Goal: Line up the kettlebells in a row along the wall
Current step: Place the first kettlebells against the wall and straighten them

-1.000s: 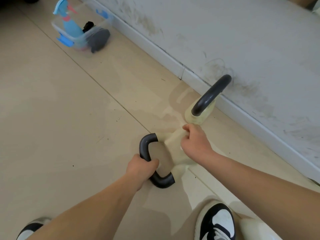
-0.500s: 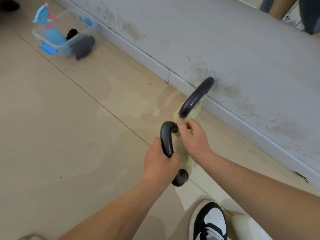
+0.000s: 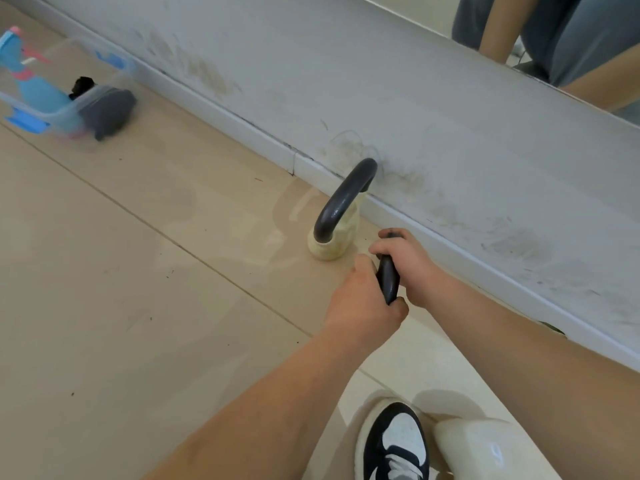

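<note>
Gripping one kettlebell handle (image 3: pixel 388 278): left hand (image 3: pixel 363 299), right hand (image 3: pixel 408 268) clamped; second kettlebell (image 3: pixel 334 237) beside wall (image 3: pixel 415 116).

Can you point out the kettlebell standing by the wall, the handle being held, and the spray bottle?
Kettlebell by the wall (image 3: pixel 343 206): head view, on its dark handle.
Held handle (image 3: pixel 388 278): head view, dark bar between both hands.
Spray bottle (image 3: pixel 33 90): head view, blue body inside the clear bin.

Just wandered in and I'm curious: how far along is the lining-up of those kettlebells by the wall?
One kettlebell already stands by the wall. A second is in hand: left hand and right hand both grip its dark handle beside the first. A cream kettlebell body near the shoe looks left to place.
</note>
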Demonstrator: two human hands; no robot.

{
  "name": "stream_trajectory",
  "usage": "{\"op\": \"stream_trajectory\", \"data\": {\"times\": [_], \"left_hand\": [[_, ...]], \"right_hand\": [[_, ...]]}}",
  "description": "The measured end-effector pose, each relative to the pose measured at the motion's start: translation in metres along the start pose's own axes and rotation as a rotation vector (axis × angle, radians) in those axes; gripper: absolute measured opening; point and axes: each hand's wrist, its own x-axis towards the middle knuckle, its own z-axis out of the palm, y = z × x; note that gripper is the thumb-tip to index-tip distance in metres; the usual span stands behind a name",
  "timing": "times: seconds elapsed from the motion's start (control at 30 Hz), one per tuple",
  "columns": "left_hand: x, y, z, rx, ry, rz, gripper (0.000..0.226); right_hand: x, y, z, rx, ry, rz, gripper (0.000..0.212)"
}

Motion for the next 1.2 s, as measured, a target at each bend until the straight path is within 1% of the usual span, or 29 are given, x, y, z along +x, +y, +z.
{"op": "stream_trajectory", "data": {"times": [0.03,0.1,0.13,0.17,0.23,0.27,0.33,0.4,0.43,0.5,0.73,0.87,0.93,1.03,1.07,1.13,1.2], "left_hand": [[-0.001,-0.003,0.005,0.063,-0.026,0.016,0.043],[-0.01,-0.015,0.019,0.267,-0.037,0.043,0.049],[-0.016,-0.024,0.026,0.315,-0.005,0.032,0.046],[-0.021,-0.032,0.032,0.292,0.033,-0.012,0.042],[-0.026,-0.039,0.038,0.101,0.069,-0.181,0.037],[-0.026,-0.037,0.038,-0.024,0.05,-0.268,0.034],[-0.024,-0.032,0.04,-0.266,-0.047,-0.333,0.027],[-0.023,-0.03,0.043,-0.398,-0.073,-0.315,0.025],[-0.022,-0.029,0.045,-0.401,-0.063,-0.307,0.024],[-0.02,-0.029,0.047,-0.361,-0.038,-0.297,0.023],[-0.001,-0.033,0.041,-0.276,-0.071,-0.261,0.015],[0.042,-0.024,0.027,-0.257,-0.066,-0.151,0.012],[0.06,-0.017,0.022,-0.264,-0.079,-0.131,0.009],[0.08,-0.011,0.02,-0.212,-0.071,-0.119,0.007],[0.084,-0.01,0.018,-0.193,-0.074,-0.109,0.005],[0.09,-0.011,0.011,-0.162,-0.11,-0.092,0.002],[0.092,-0.014,0.002,-0.145,-0.167,-0.073,0.006]], "right_hand": [[0.0,0.003,-0.005,0.01,0.01,0.029,0.049],[-0.001,0.008,-0.016,0.004,-0.014,0.103,0.066],[-0.002,0.011,-0.019,-0.022,-0.049,0.13,0.075],[-0.003,0.012,-0.019,-0.057,-0.088,0.148,0.08],[-0.005,0.015,-0.018,-0.116,-0.137,0.159,0.079],[-0.005,0.015,-0.016,-0.112,-0.137,0.165,0.074],[-0.007,0.016,-0.012,-0.052,-0.109,0.173,0.053],[-0.007,0.016,-0.008,0.014,-0.062,0.162,0.035],[-0.007,0.015,-0.007,0.034,-0.041,0.154,0.031],[-0.005,0.015,-0.005,0.059,-0.011,0.15,0.029],[0.007,0.008,-0.002,0.162,0.034,0.155,0.04],[0.034,-0.018,-0.006,0.225,0.109,0.129,0.031],[0.046,-0.034,-0.007,0.211,0.107,0.126,0.032],[0.057,-0.049,-0.007,0.186,0.112,0.133,0.03],[0.06,-0.053,-0.005,0.182,0.109,0.139,0.033],[0.061,-0.057,-0.003,0.194,0.105,0.154,0.046],[0.058,-0.055,0.0,0.21,0.099,0.157,0.052]]}}
